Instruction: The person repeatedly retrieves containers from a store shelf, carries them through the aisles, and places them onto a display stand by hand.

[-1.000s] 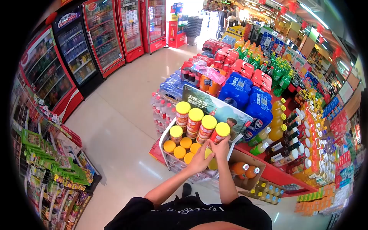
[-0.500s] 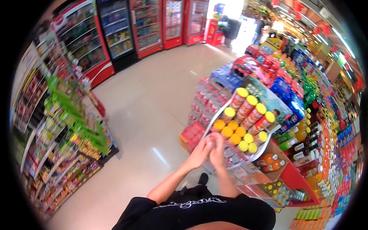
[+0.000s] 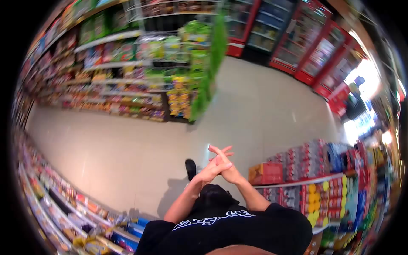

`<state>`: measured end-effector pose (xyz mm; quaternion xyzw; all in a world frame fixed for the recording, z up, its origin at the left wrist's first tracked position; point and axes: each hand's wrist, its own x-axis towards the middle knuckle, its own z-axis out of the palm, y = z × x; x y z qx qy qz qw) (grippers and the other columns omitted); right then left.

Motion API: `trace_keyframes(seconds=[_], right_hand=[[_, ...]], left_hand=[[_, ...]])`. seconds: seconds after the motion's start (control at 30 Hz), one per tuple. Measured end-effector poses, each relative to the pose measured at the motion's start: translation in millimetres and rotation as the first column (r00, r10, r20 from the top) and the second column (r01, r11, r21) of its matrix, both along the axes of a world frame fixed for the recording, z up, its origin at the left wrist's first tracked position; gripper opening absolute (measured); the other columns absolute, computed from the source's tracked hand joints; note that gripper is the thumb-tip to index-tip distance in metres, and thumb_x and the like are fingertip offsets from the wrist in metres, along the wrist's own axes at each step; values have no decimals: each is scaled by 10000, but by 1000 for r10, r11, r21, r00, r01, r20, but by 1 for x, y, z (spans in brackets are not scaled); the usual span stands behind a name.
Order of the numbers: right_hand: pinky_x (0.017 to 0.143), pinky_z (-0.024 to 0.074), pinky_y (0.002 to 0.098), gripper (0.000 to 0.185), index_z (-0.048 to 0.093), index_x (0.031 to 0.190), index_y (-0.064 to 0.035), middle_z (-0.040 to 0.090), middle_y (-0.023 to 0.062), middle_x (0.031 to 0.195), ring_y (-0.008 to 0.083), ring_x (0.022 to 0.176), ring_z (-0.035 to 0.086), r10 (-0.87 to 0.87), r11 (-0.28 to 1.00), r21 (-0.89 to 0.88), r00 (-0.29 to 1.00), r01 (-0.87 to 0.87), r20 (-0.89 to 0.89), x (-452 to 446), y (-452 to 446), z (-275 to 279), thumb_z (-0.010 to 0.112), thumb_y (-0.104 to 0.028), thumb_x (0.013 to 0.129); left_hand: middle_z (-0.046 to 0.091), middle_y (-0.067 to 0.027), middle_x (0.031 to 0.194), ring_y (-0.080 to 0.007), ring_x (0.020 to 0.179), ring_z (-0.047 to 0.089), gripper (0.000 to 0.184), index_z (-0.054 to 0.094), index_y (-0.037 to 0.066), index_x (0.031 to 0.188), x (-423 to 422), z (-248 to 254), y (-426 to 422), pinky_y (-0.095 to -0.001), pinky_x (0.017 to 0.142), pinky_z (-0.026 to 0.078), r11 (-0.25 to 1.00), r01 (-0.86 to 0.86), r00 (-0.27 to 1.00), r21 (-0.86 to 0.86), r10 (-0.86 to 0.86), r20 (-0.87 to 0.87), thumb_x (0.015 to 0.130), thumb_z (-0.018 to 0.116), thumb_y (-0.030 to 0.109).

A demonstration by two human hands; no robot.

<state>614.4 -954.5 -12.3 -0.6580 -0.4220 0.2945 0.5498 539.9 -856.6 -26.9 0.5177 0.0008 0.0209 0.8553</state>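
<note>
In front of my body, my left hand [image 3: 208,173] and my right hand [image 3: 229,171] touch each other, crossing at the fingers. The fingers of both are stretched out and apart, and I see nothing held in either. Behind them lies the pale tiled floor [image 3: 250,102]. Right of my hands, yellow-lidded canisters [image 3: 334,202] lie in rows beside orange-lidded ones [image 3: 313,198], on a white-rimmed stand [image 3: 297,183].
A snack shelf [image 3: 112,64] with green packets at its end [image 3: 199,76] stands ahead on the left. Red drink coolers [image 3: 304,40] line the back right. A red box [image 3: 265,173] and bottle packs [image 3: 312,159] are at the right. Another shelf [image 3: 63,193] runs along the lower left.
The view has swung left, so the canister stand now sits at the lower right. My hands have left the canisters; they were pressed together half a second ago and now cross with fingers spread.
</note>
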Motion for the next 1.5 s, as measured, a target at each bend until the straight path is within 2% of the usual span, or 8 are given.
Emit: trace_keyframes(seconds=[0.3,0.4,0.8,1.0,1.2,1.27,1.33,1.5], right_hand=[[738,491,325,489,543,1052,-34,562,77,889,196,822,575,347,903,-223,929,-368,-127,-27,235,-8,262,-433,1057],[677,479,322,434,518,912,-25,520,68,814,193,746,553,341,914,95,874,-394,345,-24,327,-35,310,-377,1058],[671,498,316,333,539,683,-22,608,86,743,195,710,606,799,574,115,524,-811,-295,-141,599,10,564,-230,942],[636,517,312,317,521,645,-20,567,76,680,182,668,607,844,488,186,407,-853,-348,-238,718,-12,589,-172,915],[551,489,300,309,508,610,-31,541,54,605,157,595,578,813,545,170,469,-821,-345,-325,850,13,617,-126,883],[540,453,298,318,493,594,-35,519,40,581,148,576,539,848,524,250,469,-814,-249,-354,894,20,636,-111,868],[533,412,298,331,476,580,-40,494,25,562,138,562,490,859,506,320,500,-801,-108,-381,936,26,652,-96,854],[543,335,304,369,438,560,-53,440,-2,545,121,564,384,831,527,387,554,-757,-48,-431,1019,20,679,-87,837]], left_hand=[[490,-142,1189,-241,1113,500,602,447,-18,1251,-43,-72,187,-356,949,423,796,-559,804,234,589,-80,904,563,460],[548,-158,1060,-267,1040,535,386,525,-16,1149,-48,-32,262,-420,906,429,577,-672,687,464,720,100,969,459,318],[485,-157,1057,-245,990,498,313,461,-32,1120,-166,-4,473,-363,858,421,38,-919,215,393,883,417,998,389,246],[433,-140,950,-240,854,462,316,467,-40,1039,-228,-74,586,-342,767,399,-289,-532,70,796,922,382,1016,311,234],[572,-139,977,-279,950,551,313,577,7,1064,-313,-95,719,-419,856,443,-624,-272,-149,732,779,609,994,413,264],[487,-124,970,-250,937,478,285,519,4,1048,-375,-9,752,-403,871,400,-114,-763,117,636,943,310,1013,391,256],[460,-117,999,-240,953,446,290,488,13,1121,-402,44,786,-413,924,363,18,-940,150,342,920,363,1024,386,267],[532,-131,1038,-284,984,497,332,526,22,1194,-412,0,879,-439,941,385,-322,-931,-197,172,840,506,1009,426,279]])
